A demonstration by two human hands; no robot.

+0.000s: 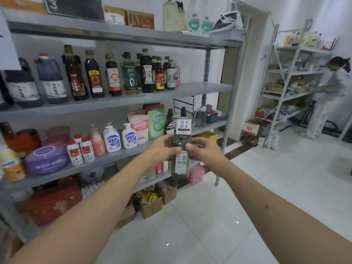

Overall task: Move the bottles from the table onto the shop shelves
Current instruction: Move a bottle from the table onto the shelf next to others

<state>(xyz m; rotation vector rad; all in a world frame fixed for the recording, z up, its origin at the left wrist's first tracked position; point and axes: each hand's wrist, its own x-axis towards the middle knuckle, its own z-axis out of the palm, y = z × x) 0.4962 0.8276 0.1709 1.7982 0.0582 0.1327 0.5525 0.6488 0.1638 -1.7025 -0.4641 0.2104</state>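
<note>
Held upright in mid-air before the grey metal shop shelves [118, 103]: a tall, dark-green translucent plastic bottle with white printed labels [180, 149], level with the shelf of white pump soap bottles [120, 139]. Gripped around its middle from both sides, left hand [162, 149] and right hand [204, 151] each curled about the body, thumbs in front. Probably fairly heavy if full, stiff, smooth and a little slippery over the glossy labels; best taken at the waist, as here. Fill level hard to judge through dark plastic. Cap lost against dark bottles behind. Source table out of view.
</note>
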